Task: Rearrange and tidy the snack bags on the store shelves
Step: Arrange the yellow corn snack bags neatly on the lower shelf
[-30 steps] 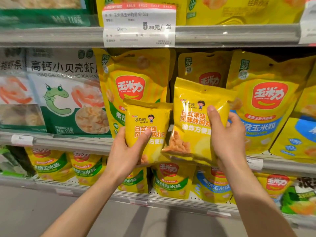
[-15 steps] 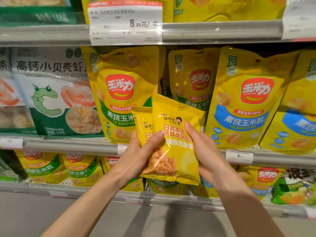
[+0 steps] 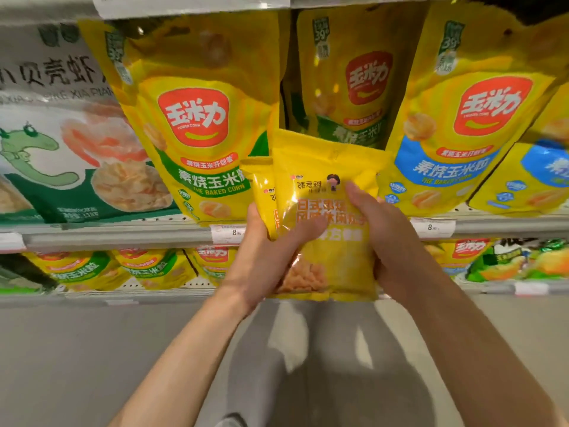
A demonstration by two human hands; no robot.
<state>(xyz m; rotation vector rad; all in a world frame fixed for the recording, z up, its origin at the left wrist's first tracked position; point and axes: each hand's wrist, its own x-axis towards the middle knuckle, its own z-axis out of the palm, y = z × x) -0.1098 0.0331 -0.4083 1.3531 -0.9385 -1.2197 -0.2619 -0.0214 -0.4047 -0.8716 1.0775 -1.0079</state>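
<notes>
Both hands, left hand [image 3: 261,257] and right hand [image 3: 385,235], clasp two stacked snack bags [image 3: 326,241] mid-frame; next, probably a matching shelf slot.

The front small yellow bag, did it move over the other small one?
Yes. The front small bag slid left over the back small bag, toward the green-label corn bag.
</notes>
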